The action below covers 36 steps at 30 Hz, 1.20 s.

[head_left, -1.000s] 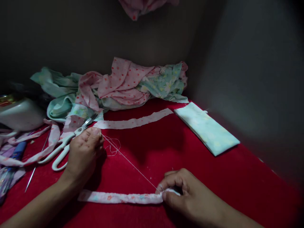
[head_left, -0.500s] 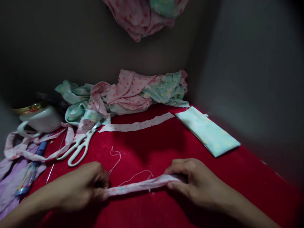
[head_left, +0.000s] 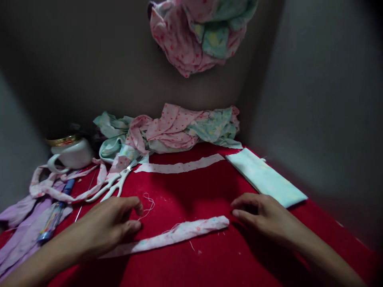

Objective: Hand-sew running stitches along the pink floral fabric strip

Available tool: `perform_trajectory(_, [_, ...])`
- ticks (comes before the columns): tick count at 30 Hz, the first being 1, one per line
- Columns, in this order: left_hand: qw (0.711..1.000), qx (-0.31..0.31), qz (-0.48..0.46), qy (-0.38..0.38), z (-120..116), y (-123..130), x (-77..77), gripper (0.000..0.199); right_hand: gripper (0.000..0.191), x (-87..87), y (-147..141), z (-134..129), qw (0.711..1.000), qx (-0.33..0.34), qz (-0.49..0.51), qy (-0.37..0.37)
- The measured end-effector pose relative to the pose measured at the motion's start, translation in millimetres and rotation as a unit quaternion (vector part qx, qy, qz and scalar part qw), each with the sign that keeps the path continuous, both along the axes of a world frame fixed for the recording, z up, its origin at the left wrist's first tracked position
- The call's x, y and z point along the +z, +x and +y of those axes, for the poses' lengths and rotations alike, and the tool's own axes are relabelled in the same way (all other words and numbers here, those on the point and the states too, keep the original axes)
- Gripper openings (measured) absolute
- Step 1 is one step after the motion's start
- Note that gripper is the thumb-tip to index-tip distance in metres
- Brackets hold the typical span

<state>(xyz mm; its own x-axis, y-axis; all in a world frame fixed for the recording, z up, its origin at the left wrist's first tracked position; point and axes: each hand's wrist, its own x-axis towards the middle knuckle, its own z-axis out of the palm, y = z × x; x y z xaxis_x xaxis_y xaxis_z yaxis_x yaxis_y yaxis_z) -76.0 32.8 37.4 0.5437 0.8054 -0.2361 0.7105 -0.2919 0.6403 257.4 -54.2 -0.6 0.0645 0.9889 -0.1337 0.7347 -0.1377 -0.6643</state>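
A narrow folded fabric strip [head_left: 182, 233], white-pink with small coloured marks, lies on the red cloth [head_left: 185, 191] in front of me. My left hand [head_left: 119, 221] hovers over the strip's left part, thumb and fingers apart, and hides some of it. Just past the strip's right end is my right hand [head_left: 254, 211], its fingers curved and apart with nothing between them. A loose white thread [head_left: 148, 205] lies beside my left fingertips. White-handled scissors [head_left: 119, 181] rest behind my left hand, which covers part of a handle.
A flat pink strip [head_left: 182, 166] lies farther back, with a folded pale green cloth [head_left: 266, 177] to its right. Crumpled fabric [head_left: 173, 127] lines the back wall. At left are a white mug [head_left: 73, 153], a blue pen [head_left: 55, 215] and purple cloth [head_left: 24, 243]. More fabric [head_left: 203, 40] hangs above.
Both hands have let go of the folded strip, which now lies on the red cloth. Their fingers have opened. The whole view has tilted up and shifted slightly left.
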Motion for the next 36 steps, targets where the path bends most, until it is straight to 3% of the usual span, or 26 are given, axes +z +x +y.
perform_trajectory(3, [0.999, -0.041, 0.028, 0.021, -9, 18, -5.0, 0.016, 0.014, 5.6, -3, 2, 0.997, -0.039, 0.02, 0.056])
perform_trajectory(6, [0.999, -0.019, -0.013, 0.029, -15, 33, -14.4, 0.015, 0.012, 16.4, -19, 2, 0.995, 0.02, 0.038, 0.089])
perform_trajectory(10, [0.99, 0.087, -0.095, 0.056, 3, 30, -10.9, 0.012, 0.013, 27.1, -51, 6, 0.988, 0.126, 0.038, 0.086])
perform_trajectory(14, [0.95, 0.24, -0.139, 0.14, 33, -1, 16.3, 0.027, 0.017, 20.3, -73, 15, 0.979, 0.183, 0.029, 0.08])
perform_trajectory(16, [0.94, 0.269, -0.134, 0.163, 38, -13, 26.0, 0.031, 0.017, 12.0, -77, 19, 0.979, 0.19, 0.012, 0.076])
perform_trajectory(18, [0.955, 0.234, -0.105, 0.148, 33, -14, 27.4, 0.026, 0.016, 2.7, -77, 22, 0.979, 0.193, -0.013, 0.066])
perform_trajectory(21, [0.99, 0.091, 0.057, 0.093, 21, -3, 18.1, 0.018, 0.017, -11.4, -74, 22, 0.975, 0.208, -0.05, 0.065])
perform_trajectory(24, [0.977, 0.012, 0.202, 0.065, 12, 7, 6.6, 0.021, 0.021, -23.6, -71, 18, 0.968, 0.226, -0.07, 0.085])
perform_trajectory(28, [0.969, -0.033, 0.239, 0.05, 4, 10, -5.4, 0.014, 0.021, -31.9, -71, 13, 0.963, 0.231, -0.089, 0.105])
perform_trajectory(32, [0.97, -0.039, 0.227, 0.076, 9, 9, -7.4, 0.014, 0.021, -32.0, -72, 12, 0.963, 0.22, -0.085, 0.129])
perform_trajectory(36, [0.968, 0.072, 0.181, 0.159, 40, 1, 15.7, 0.019, 0.022, -29.7, -73, 13, 0.963, 0.22, -0.081, 0.136])
